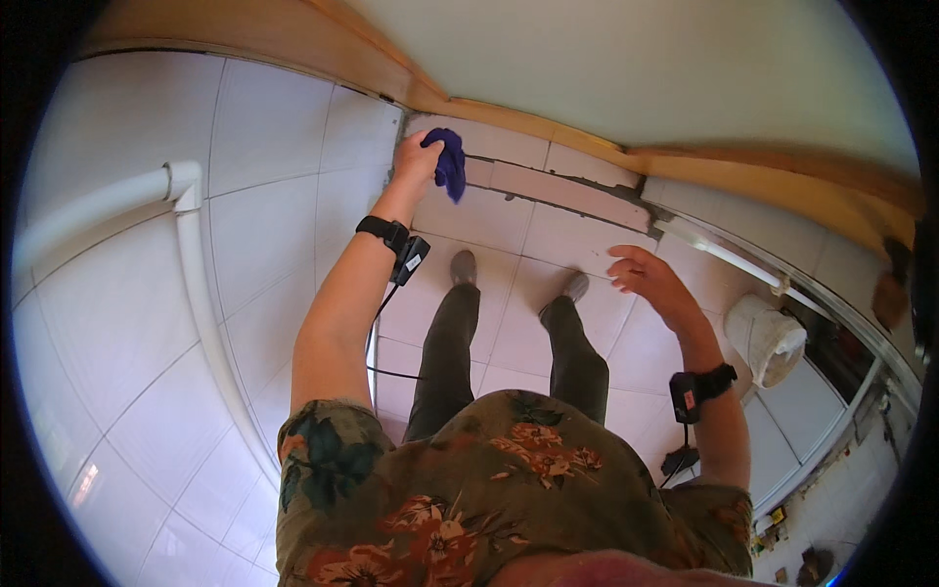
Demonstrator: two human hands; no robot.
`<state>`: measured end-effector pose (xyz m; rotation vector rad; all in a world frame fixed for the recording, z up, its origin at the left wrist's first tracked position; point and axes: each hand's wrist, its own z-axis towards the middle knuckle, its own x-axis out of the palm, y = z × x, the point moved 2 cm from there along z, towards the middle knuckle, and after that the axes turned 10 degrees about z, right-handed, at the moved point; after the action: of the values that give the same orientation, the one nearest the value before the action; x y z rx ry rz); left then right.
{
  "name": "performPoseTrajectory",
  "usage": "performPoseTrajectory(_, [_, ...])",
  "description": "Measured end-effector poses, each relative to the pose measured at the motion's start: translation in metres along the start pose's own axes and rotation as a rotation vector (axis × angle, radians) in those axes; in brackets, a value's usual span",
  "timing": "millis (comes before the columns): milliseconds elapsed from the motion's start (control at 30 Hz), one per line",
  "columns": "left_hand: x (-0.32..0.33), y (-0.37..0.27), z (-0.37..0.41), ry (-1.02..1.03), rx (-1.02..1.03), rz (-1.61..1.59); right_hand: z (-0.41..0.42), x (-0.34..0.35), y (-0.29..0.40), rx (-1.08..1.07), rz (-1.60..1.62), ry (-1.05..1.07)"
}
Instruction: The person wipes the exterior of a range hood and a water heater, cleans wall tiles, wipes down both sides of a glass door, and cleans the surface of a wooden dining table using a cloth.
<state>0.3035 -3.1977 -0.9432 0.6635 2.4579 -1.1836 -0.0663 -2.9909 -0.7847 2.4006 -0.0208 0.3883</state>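
Observation:
My left hand (419, 158) is stretched forward at the upper left of the head view, closed around a dark purple cloth (451, 165) that hangs from its fingers. Beside it are the white tiled wall (359, 132) and the tiled threshold (557, 191). My right hand (638, 275) hovers over the pinkish floor tiles at the right, fingers apart and slightly bent, holding nothing. Each wrist bears a black strap with a small device and a cable.
A white pipe (191, 271) runs down the left wall. A whitish bucket (766, 341) stands at the right, near a white pipe (741, 260) along a metal-edged frame. A wood-framed pale panel (660, 66) spans the top. Both my feet are on the floor.

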Motion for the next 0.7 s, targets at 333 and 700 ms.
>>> performPoseTrajectory(333, [-0.120, -0.212, -0.122, -0.738, 1.085, -0.264, 0.128, 0.063, -0.047, -0.110, 0.020, 0.182])
performPoseTrajectory(700, [-0.076, -0.149, -0.018, -1.087, 1.274, 0.532, 0.140, 0.035, -0.059, -0.014, -0.083, 0.107])
